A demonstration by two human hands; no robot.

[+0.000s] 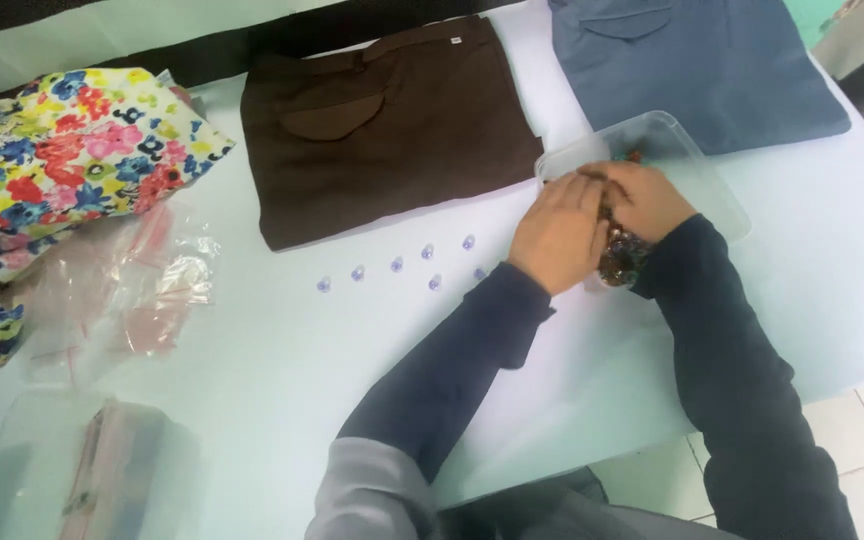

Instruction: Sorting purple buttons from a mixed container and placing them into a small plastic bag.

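Near the table's right edge, both hands, the left hand (555, 232) and right hand (644, 196), press together over small beads in a clear plastic tray (694, 160), which looks light, stiff and slippery, best gripped by its rim.

Both arms reach forward from the lower edge of the view, each in a dark blue sleeve that runs to the wrist, with a grey layer showing over the left upper arm. The forearms angle inward, so the two hands meet side by side. The left hand (555, 232) lies palm down, back facing up, fingers (577, 190) extended forward and held close together. The right hand (649, 198) sits just beside it, touching it, knuckles up and fingers curled toward the left hand's fingertips. Whether either hand grips something cannot be told, since the fingertips are hidden
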